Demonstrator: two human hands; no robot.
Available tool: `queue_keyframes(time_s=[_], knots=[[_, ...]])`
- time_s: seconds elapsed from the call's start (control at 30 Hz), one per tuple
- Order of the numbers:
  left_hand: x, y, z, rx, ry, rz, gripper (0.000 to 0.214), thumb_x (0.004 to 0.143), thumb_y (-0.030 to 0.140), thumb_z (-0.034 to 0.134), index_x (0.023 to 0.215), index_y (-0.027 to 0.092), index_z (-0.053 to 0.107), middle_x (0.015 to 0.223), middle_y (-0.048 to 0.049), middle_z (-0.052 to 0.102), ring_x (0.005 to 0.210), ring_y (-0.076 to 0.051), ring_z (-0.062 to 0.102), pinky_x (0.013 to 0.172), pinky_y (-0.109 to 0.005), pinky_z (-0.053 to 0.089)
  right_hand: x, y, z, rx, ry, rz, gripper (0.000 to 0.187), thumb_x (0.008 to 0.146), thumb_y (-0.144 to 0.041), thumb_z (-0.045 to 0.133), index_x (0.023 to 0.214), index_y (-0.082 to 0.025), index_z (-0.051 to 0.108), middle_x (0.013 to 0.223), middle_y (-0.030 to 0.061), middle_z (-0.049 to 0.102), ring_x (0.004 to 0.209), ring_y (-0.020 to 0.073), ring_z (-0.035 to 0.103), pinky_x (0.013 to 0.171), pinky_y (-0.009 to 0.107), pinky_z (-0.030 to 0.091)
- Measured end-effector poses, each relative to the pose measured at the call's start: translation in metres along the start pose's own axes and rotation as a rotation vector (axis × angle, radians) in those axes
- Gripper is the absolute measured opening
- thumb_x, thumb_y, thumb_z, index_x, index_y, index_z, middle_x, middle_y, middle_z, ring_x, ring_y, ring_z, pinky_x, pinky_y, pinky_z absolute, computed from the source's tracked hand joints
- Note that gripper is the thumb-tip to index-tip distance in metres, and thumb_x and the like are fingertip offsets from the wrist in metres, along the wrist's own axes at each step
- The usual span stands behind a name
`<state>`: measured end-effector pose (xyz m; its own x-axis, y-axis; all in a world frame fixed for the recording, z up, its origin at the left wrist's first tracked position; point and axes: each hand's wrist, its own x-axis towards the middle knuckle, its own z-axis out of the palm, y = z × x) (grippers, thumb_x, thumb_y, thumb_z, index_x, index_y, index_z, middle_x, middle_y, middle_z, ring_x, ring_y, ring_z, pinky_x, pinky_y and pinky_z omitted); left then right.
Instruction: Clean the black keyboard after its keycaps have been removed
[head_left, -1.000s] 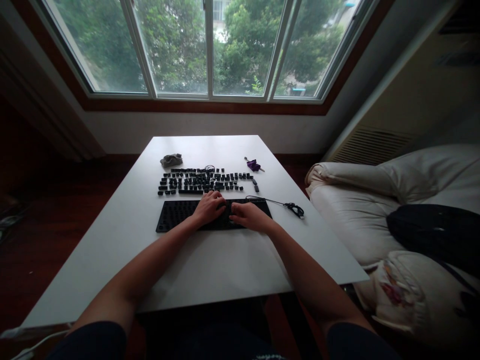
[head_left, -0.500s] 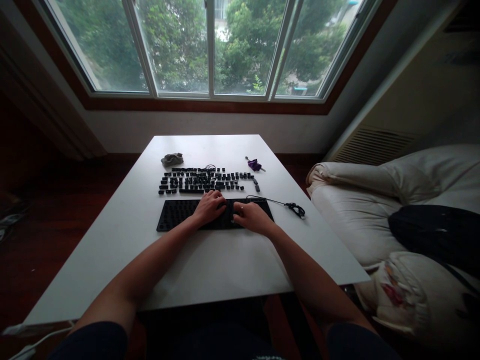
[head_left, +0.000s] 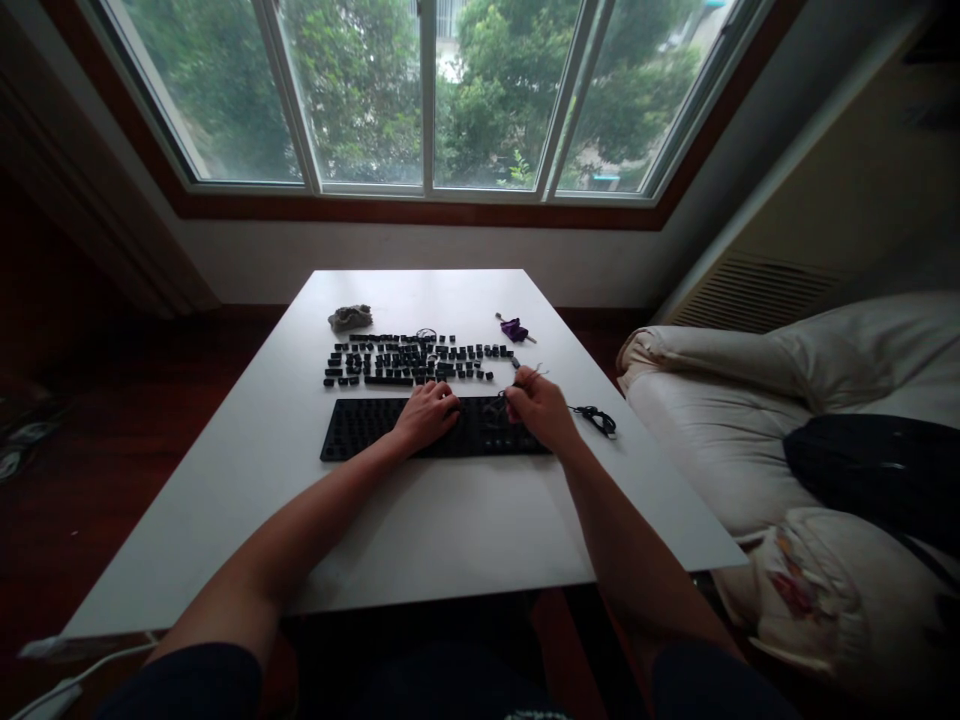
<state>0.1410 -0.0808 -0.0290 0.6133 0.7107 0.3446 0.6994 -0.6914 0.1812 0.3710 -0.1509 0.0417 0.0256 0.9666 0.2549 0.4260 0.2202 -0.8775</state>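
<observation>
Squarely on the white surface lies the black keyboard. The left hand rests on its middle with the grip spread flat, and the right hand sits at its 2 o'clock corner, fingers bunched so that I cannot tell whether the grip pinches anything. Loose keycaps lie in rows at its 12 o'clock, legends too small to read; a grey cloth at 11 o'clock, a purple object at 1 o'clock and the cable at 3 o'clock are dim.
</observation>
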Motion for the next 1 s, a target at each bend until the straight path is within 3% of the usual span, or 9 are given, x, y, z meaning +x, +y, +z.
queue_keyframes(time_s=[0.13,0.3,0.47,0.67,0.87,1.0], knots=[[-0.002,0.002,0.0,-0.03,0.005,-0.006,0.019,0.094,0.03,0.058,0.107,0.023,0.071,0.115,-0.0088,0.062,0.107,-0.026,0.053,0.095,-0.043,0.043,0.008,0.005,-0.015,0.077,0.065,0.02,0.028,0.084,-0.046,0.062,0.076,-0.024,0.047,0.059,-0.0017,0.063,0.052,0.0161,0.06,0.053,0.027,0.049],[-0.002,0.003,-0.003,-0.215,0.043,-0.036,0.019,0.094,0.034,0.06,0.103,0.024,0.073,0.108,-0.0074,0.066,0.103,-0.026,0.056,0.095,-0.043,0.043,0.009,0.012,-0.003,0.005,0.028,-0.001,0.032,0.085,-0.052,0.064,0.075,-0.025,0.049,0.064,0.0007,0.068,0.058,0.0197,0.066,0.062,0.033,0.055],[0.004,0.007,-0.006,-0.659,0.094,-0.09,0.03,0.097,0.043,0.055,0.106,0.021,0.074,0.104,-0.0069,0.07,0.101,-0.024,0.061,0.093,-0.037,0.046,0.004,0.011,0.005,-0.039,0.011,-0.067,0.03,0.089,-0.052,0.062,0.079,-0.025,0.053,0.068,0.0006,0.071,0.063,0.0205,0.068,0.067,0.033,0.054],[0.01,0.012,-0.005,-1.247,-0.001,-0.207,0.041,0.09,0.052,0.063,0.102,0.015,0.075,0.095,-0.0066,0.073,0.087,-0.019,0.063,0.083,-0.031,0.047,0.001,0.01,0.009,0.023,0.022,-0.094,0.031,0.091,-0.053,0.062,0.081,-0.025,0.055,0.07,0.0017,0.072,0.066,0.0213,0.07,0.067,0.032,0.053],[0.008,0.014,-0.005,-1.404,-0.027,-0.305,0.043,0.083,0.053,0.071,0.099,0.014,0.073,0.093,-0.0066,0.072,0.083,-0.016,0.062,0.077,-0.028,0.046,-0.001,0.012,0.014,0.105,0.016,-0.083,0.034,0.089,-0.056,0.064,0.082,-0.024,0.055,0.073,0.003,0.073,0.069,0.0219,0.072,0.068,0.033,0.056],[0.007,0.013,-0.003,-1.462,-0.045,-0.323,0.035,0.08,0.045,0.076,0.098,0.015,0.071,0.093,-0.0047,0.071,0.083,-0.015,0.062,0.077,-0.026,0.046,-0.001,0.014,0.018,0.123,0.017,-0.07,0.035,0.089,-0.056,0.065,0.081,-0.024,0.055,0.072,0.003,0.073,0.068,0.0219,0.072,0.068,0.034,0.057]])
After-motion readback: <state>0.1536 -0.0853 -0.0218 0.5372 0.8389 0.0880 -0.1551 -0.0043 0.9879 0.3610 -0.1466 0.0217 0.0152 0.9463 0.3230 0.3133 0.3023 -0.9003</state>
